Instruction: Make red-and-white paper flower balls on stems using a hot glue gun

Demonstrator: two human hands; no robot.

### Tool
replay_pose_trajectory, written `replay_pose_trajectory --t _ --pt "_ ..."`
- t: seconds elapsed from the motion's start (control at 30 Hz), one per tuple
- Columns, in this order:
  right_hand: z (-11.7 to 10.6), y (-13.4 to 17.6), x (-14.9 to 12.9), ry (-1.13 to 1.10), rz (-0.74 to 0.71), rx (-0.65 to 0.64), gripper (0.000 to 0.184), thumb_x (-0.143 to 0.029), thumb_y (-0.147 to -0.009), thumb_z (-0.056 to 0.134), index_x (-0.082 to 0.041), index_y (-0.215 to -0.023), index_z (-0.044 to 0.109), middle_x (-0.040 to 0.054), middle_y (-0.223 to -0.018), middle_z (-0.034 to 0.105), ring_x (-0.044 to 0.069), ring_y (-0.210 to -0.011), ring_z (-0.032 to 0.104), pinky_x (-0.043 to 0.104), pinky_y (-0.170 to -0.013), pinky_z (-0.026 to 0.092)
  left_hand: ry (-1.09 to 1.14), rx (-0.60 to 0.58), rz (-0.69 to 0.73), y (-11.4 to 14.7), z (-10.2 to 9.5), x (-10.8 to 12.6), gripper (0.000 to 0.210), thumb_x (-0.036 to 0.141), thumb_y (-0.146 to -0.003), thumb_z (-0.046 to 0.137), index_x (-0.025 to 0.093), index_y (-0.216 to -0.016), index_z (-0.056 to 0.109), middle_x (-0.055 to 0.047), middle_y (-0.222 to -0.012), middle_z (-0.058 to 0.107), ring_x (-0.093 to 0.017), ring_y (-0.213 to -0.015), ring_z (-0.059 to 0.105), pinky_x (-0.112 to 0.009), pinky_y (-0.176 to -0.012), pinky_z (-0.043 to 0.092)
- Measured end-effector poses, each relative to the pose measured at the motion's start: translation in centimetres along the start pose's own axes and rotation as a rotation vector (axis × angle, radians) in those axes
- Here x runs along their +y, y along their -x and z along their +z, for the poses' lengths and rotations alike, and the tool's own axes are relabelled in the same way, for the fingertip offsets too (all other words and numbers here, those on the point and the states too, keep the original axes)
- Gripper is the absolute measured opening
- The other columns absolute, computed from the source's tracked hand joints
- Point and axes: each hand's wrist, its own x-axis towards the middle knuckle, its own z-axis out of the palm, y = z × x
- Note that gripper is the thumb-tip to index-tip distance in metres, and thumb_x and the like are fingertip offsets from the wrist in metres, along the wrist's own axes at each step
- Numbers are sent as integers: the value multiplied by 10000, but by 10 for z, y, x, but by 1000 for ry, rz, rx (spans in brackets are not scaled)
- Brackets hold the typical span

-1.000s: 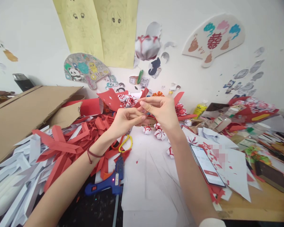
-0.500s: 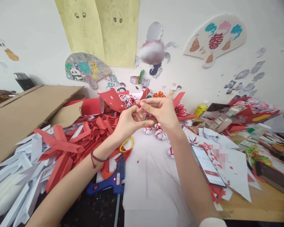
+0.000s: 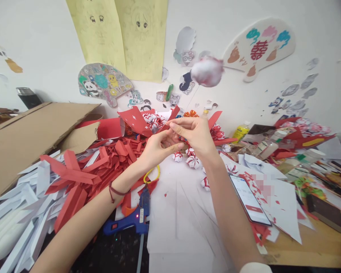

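Observation:
A red and white paper flower (image 3: 207, 71), smeared by motion, is up against the wall on a thin stem (image 3: 193, 95) that leans right. The stem's lower end runs into my fingers. My right hand (image 3: 194, 138) pinches it between thumb and fingertips. Just below and to the left, my left hand (image 3: 161, 148) has its fingers curled round the same spot, with its thumb stretched toward the right hand. The exact grip is partly hidden by the fingers. Small red-striped white paper balls (image 3: 192, 162) lie under my hands on a white paper sheet (image 3: 176, 212).
A blue glue gun (image 3: 130, 222) with a lit red light lies left of the sheet. Folded red strips (image 3: 74, 170) and white strips (image 3: 28, 220) are heaped at the left, near cardboard (image 3: 42, 136). A phone (image 3: 250, 199) and a yellow bottle (image 3: 241, 132) stand to the right.
The paper flower has swung to the right and its stem now leans that way. My hands stay in nearly the same place, the left a little shifted.

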Motion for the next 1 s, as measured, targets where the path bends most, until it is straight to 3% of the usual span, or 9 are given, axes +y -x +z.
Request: replay_pose_trajectory --t 0.2,0.33,0.5,0.67,0.87,1.0 --pt "-3 0 0 17 12 -17 427 -544 -707 842 -164 -899 812 73 -806 787 165 -653 676 272 -582 547 -12 -9 8 -1 -1 -9 292 427 -898 703 152 -950 620 -15 -840 666 -107 -681 622 -205 -577 443" --pt "-5 0 0 29 2 -31 446 -571 -732 815 -168 -923 815 86 -850 803 182 -705 710 279 -629 571 -79 -12 24 -1 -4 -11 296 440 -923 664 150 -978 647 -21 -850 679 -102 -653 576 -206 -561 418" --pt "-7 1 -3 29 -4 -28 426 -563 -740 809 -156 -868 806 83 -793 794 150 -603 658 289 -604 567 -287 40 65 0 -8 -4 308 438 -946 612 143 -998 687 -35 -880 710 -117 -657 561 -221 -580 405" --pt "-9 1 -5 68 -5 -18 391 -528 -759 803 -145 -837 801 84 -761 785 115 -541 588 267 -563 527 -411 69 127 0 -9 0 272 335 -967 551 140 -853 702 -19 -755 720 -135 -660 598 -224 -615 415" --pt "-6 2 -6 44 9 -1 430 -528 -739 825 -147 -938 796 77 -775 779 118 -545 594 261 -524 512 -122 -10 -5 1 -9 -3 285 369 -928 628 117 -847 736 -84 -834 778 -190 -748 713 -271 -721 546" --pt "-6 2 -7 28 -14 -9 414 -505 -753 823 -156 -972 791 67 -802 779 133 -599 643 273 -584 554 17 -66 6 0 -10 -6 270 363 -943 620 116 -881 710 -86 -785 760 -164 -693 711 -251 -675 537"
